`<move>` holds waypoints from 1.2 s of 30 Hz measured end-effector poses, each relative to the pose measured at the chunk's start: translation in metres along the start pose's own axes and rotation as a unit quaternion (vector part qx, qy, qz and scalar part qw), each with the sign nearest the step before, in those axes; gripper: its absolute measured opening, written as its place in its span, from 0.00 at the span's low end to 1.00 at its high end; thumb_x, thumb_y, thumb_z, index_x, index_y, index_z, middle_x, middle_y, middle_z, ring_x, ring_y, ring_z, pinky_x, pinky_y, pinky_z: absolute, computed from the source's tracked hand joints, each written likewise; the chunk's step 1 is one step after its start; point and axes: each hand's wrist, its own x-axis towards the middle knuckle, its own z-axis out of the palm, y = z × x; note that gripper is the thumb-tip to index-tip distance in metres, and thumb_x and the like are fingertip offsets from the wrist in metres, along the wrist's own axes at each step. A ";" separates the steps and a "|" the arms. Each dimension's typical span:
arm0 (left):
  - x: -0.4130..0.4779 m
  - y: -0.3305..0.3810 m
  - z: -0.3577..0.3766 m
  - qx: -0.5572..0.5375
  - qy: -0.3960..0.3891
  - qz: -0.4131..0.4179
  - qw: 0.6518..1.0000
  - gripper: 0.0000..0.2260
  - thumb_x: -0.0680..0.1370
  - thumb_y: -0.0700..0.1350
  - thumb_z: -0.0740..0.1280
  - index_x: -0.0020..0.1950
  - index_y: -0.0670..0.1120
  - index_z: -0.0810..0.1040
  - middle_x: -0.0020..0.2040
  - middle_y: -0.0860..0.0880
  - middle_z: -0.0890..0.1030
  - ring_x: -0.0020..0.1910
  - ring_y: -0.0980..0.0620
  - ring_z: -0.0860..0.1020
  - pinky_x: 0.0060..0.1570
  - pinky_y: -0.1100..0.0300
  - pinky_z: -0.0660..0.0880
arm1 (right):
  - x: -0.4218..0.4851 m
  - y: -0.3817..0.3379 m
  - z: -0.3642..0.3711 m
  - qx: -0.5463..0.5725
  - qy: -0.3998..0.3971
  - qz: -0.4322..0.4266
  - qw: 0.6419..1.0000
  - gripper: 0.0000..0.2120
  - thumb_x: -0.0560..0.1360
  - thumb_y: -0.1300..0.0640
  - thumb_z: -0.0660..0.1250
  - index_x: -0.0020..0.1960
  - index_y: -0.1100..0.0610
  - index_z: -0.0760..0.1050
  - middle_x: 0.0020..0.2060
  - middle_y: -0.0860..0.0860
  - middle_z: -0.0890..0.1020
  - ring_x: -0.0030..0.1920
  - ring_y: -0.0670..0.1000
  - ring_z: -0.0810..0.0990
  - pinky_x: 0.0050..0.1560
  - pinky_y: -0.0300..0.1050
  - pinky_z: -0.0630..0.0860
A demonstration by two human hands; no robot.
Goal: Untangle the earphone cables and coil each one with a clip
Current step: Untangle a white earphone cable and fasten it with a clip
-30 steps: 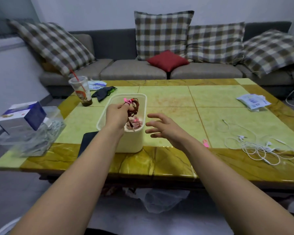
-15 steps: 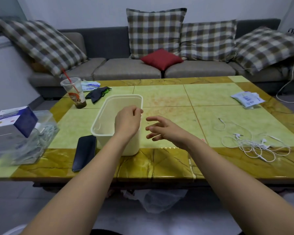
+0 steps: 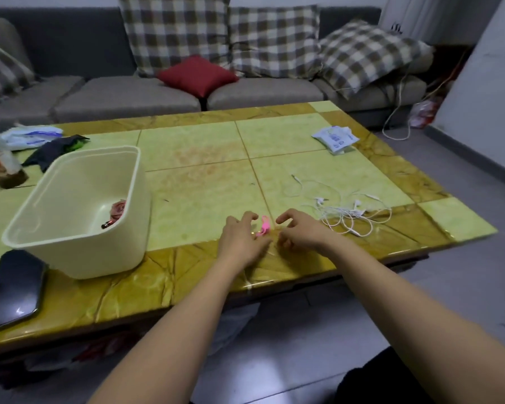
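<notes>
The left hand (image 3: 239, 239) and right hand (image 3: 302, 231) flank the pink clip (image 3: 264, 225) on the tabletop (image 3: 201, 176), likely to pick it up. The right hand is relaxed and empty; whether the left hand pinches the clip, I cannot tell. The tangled white earphone cables (image 3: 347, 214) lie just beside the right hand.

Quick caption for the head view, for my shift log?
Left hand and right hand flank a pink clip on the table; tangled white earphones lie beside the right hand.

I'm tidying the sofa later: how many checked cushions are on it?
4: the cut-off cushion at the far left edge, the middle-left cushion, the middle-right cushion, and the tilted right-end cushion. More may lie beyond the frame.
</notes>
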 end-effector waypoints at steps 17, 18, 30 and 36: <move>0.046 0.026 0.013 0.074 0.181 -0.032 0.980 0.16 0.77 0.42 0.64 0.64 0.50 0.76 0.65 0.43 0.70 0.65 0.42 0.64 0.63 0.52 0.61 | 0.022 0.031 -0.051 -0.079 0.174 -0.072 0.979 0.13 0.73 0.66 0.62 0.53 0.55 0.78 0.47 0.54 0.80 0.45 0.54 0.78 0.47 0.48 0.74; 0.044 0.032 0.020 0.049 0.161 -0.001 0.986 0.13 0.77 0.42 0.63 0.60 0.49 0.78 0.63 0.43 0.72 0.64 0.43 0.66 0.62 0.52 0.63 | 0.021 0.037 -0.055 -0.123 0.171 -0.066 0.975 0.13 0.73 0.66 0.63 0.54 0.55 0.78 0.50 0.54 0.80 0.47 0.55 0.78 0.48 0.48 0.74; 0.018 0.061 0.047 -0.132 0.025 0.168 0.977 0.06 0.80 0.44 0.64 0.51 0.47 0.81 0.53 0.50 0.77 0.48 0.50 0.76 0.55 0.51 0.74 | 0.006 0.039 -0.062 -0.126 0.173 -0.183 0.960 0.01 0.74 0.54 0.70 0.43 0.50 0.80 0.36 0.44 0.80 0.47 0.50 0.77 0.58 0.54 0.70; 0.018 0.057 0.019 -0.340 0.115 0.004 0.933 0.11 0.82 0.42 0.57 0.45 0.45 0.77 0.35 0.50 0.76 0.32 0.52 0.73 0.38 0.56 0.72 | 0.001 0.044 -0.067 -0.159 0.142 -0.135 0.968 0.08 0.77 0.50 0.66 0.46 0.52 0.82 0.37 0.50 0.82 0.46 0.52 0.78 0.58 0.52 0.69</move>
